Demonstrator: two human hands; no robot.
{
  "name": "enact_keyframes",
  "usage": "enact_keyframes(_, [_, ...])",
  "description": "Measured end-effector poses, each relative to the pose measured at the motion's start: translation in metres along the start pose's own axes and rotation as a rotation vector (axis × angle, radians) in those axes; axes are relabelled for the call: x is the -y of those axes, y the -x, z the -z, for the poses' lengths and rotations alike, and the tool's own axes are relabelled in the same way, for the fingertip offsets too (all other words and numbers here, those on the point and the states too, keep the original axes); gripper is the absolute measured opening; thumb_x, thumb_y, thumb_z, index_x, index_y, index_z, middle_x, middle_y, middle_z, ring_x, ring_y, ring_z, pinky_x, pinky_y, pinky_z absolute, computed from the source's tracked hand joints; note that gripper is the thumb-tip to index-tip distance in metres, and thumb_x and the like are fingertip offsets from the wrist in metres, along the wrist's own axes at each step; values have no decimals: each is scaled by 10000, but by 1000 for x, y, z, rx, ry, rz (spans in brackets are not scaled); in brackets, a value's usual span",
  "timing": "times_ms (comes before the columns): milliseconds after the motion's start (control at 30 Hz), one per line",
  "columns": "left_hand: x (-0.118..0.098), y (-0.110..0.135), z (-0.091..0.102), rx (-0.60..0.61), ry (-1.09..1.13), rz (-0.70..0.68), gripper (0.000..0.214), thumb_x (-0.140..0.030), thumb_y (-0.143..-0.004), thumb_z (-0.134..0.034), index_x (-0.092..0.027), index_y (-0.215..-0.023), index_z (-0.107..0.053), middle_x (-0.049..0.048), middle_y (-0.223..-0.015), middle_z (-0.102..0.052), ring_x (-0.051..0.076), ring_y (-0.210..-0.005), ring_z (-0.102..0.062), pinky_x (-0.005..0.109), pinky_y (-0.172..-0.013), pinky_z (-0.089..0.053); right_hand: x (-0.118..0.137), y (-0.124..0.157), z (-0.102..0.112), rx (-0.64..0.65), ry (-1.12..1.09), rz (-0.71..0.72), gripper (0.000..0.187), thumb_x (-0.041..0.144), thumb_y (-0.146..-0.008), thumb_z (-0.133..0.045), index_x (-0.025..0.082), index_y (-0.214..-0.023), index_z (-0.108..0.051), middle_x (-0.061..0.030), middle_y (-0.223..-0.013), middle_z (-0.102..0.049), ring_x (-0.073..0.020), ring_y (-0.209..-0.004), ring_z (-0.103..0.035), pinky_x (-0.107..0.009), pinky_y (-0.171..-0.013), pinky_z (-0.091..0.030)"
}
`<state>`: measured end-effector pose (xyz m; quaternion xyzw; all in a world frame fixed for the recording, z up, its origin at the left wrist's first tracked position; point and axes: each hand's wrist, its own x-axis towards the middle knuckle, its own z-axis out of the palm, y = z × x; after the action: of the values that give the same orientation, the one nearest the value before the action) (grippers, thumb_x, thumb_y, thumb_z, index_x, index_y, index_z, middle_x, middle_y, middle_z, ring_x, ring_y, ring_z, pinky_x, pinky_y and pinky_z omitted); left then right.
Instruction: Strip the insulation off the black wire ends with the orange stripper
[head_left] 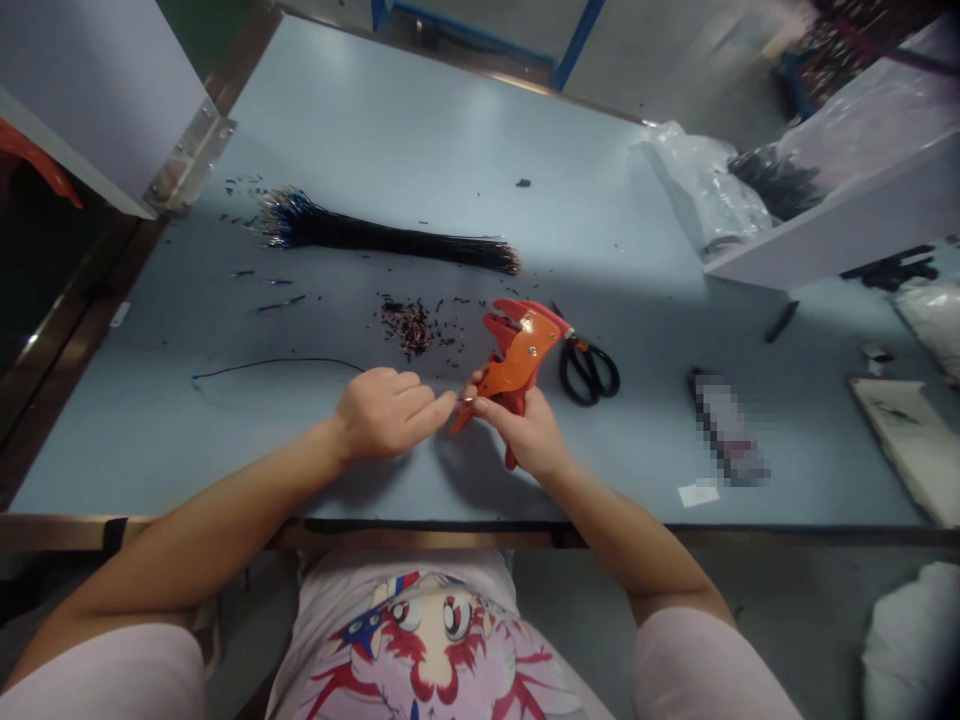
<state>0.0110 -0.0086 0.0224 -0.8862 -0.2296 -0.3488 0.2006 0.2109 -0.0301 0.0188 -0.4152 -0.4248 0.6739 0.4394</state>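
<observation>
My left hand (386, 412) is closed round a thin black wire (285, 360), whose long end trails out to the left and finishes in a small blue tip. The wire's other end, with bare copper strands, pokes out toward my right hand (525, 430). That hand is wrapped round an orange and red wire stripper (521, 355), its jaws pointing up and left. Thumb and fingertips of my right hand meet at the copper end. Just beyond lies a heap of short black and copper scraps (414, 328). Black-handled scissors (589, 370) rest beside the stripper.
A thick bundle of black wires (390, 238) lies across the table (480, 130). Several cut bits are scattered near its left end. At right are a pixelated object (726, 425), a white card (698, 494), a shallow tray (911, 430) and plastic bags (705, 175) by a white panel.
</observation>
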Motion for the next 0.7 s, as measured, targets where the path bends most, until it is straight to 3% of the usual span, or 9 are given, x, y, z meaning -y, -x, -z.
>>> enact_keyframes(100, [-4,-4,0,9,9,-28,15,-210,-823,-597,-200,-834,-600,-66,-473,-453,94,-459,-403,274,-472,-255,0,0,-1,19,23,16,262,295,-756,-710,188,-910,-527,-10,-791,-560,-149,-647,-591,-325,-624,-538])
enact_keyframes(233, [-8,-5,0,15,36,-21,25,-174,-815,-595,-183,-837,-603,-66,-472,-464,93,-456,-398,267,-470,-255,4,2,0,1,230,29,166,265,-774,-651,182,-832,-520,-9,-741,-541,-143,-619,-562,-313,-603,-521])
enact_keyframes(333, [-1,-2,9,8,-26,63,54,-218,-824,-580,-194,-845,-624,-57,-467,-453,95,-457,-401,263,-479,-254,12,-2,11,-191,389,121,141,212,-739,-641,185,-798,-516,-8,-715,-542,-138,-611,-545,-303,-607,-510])
enact_keyframes(433, [13,1,23,23,-205,334,87,-241,-826,-563,-218,-775,-629,-41,-461,-426,105,-453,-397,279,-475,-205,18,-11,28,-383,264,185,190,216,-726,-654,201,-838,-502,7,-718,-535,-136,-611,-548,-316,-616,-530])
enact_keyframes(500, [20,2,27,0,-235,427,102,-239,-829,-553,-221,-767,-632,-37,-466,-426,107,-451,-398,281,-480,-196,21,-16,36,-382,151,170,225,231,-723,-679,207,-860,-501,11,-728,-539,-142,-637,-562,-331,-640,-546])
enact_keyframes(567, [23,2,24,21,-201,434,123,-257,-838,-545,-223,-763,-637,-31,-476,-439,110,-461,-408,281,-486,-200,20,-19,41,-336,103,130,251,250,-713,-714,203,-858,-515,8,-724,-547,-148,-654,-574,-329,-639,-550])
enact_keyframes(700, [16,3,7,184,-44,439,176,-285,-870,-497,-219,-786,-638,-7,-564,-541,132,-548,-500,273,-502,-253,17,-18,40,-269,119,-21,316,341,-714,-747,173,-911,-566,-55,-838,-617,-179,-720,-610,-335,-607,-555])
